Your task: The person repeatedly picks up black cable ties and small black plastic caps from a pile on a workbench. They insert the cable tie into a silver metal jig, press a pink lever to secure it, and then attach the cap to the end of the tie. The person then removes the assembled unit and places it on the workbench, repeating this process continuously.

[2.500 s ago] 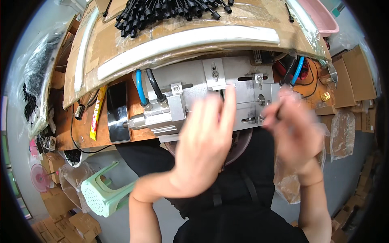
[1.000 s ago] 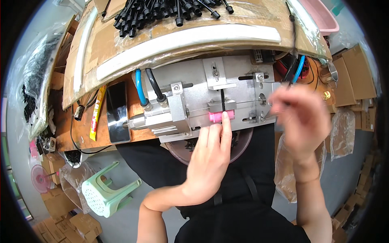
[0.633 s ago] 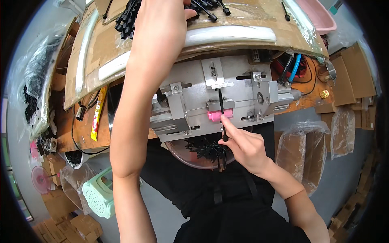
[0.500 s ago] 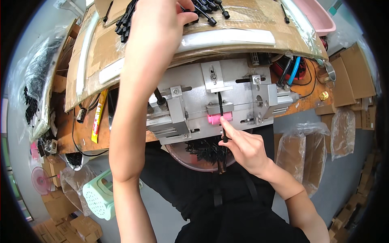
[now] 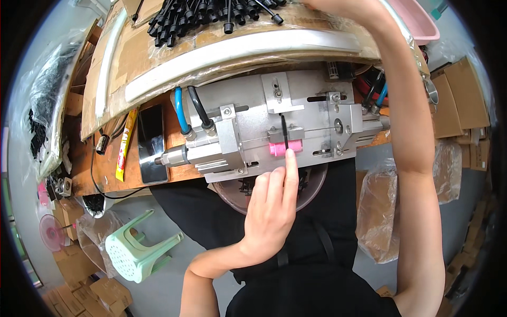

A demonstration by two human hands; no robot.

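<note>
A slim black plastic stick [image 5: 285, 131] lies across a small metal block and a pink piece [image 5: 277, 150] at the middle of a metal fixture [image 5: 311, 119]. My left hand [image 5: 270, 211] reaches in from below. Its straight index finger presses on the stick at the pink piece, with the other fingers curled beneath; the stick's near end and my thumb are hidden. My right arm stretches up the right side to the cardboard-covered surface. Only part of my right hand [image 5: 343, 6] shows at the top edge, its fingers cut off. Black sticks with thick round ends [image 5: 185, 18] are piled to its left.
Blue and black hoses [image 5: 181, 113] enter the fixture at left, beside a phone [image 5: 152, 140] and a yellow packet [image 5: 125, 145]. A round bowl [image 5: 232, 198] with black pieces sits below my left hand. A green stool [image 5: 132, 251] and cardboard boxes [image 5: 457, 100] stand around.
My left hand has come down from the pile to the stick on the fixture. My right hand has left the stick and moved up to the top edge.
</note>
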